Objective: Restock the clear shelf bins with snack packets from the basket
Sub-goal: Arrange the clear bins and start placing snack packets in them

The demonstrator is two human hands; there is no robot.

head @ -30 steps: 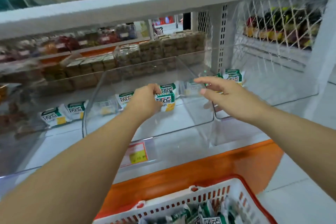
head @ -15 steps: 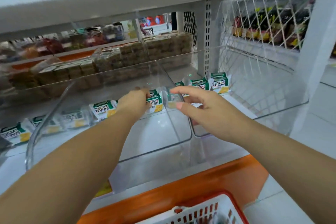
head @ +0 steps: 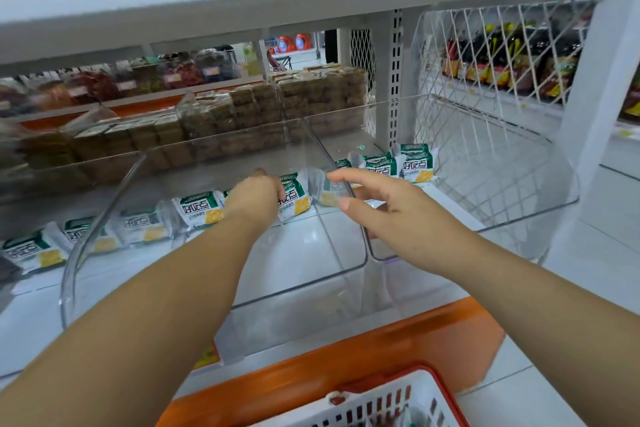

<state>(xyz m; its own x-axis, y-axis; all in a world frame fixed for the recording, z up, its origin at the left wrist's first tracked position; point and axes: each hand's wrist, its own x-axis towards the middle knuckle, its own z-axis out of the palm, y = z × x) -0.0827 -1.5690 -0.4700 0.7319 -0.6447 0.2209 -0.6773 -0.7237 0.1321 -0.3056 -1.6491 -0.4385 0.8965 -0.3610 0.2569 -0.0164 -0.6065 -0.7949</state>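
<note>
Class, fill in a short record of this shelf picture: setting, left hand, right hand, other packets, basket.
setting: orange-edged shelf carrying clear bins
left hand: inside the middle bin, gripping a green-and-white packet
right hand: fingers spread, holding nothing, over the wall between two bins
other packets: in a row along the back of the bins
basket: white with a red rim, below the shelf

label: 好吃点 | on: green-and-white snack packets (head: 417, 167) | other print: unreadable

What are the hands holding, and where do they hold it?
The left hand grips a snack packet by its left side; the right hand is open and holds nothing.
</note>
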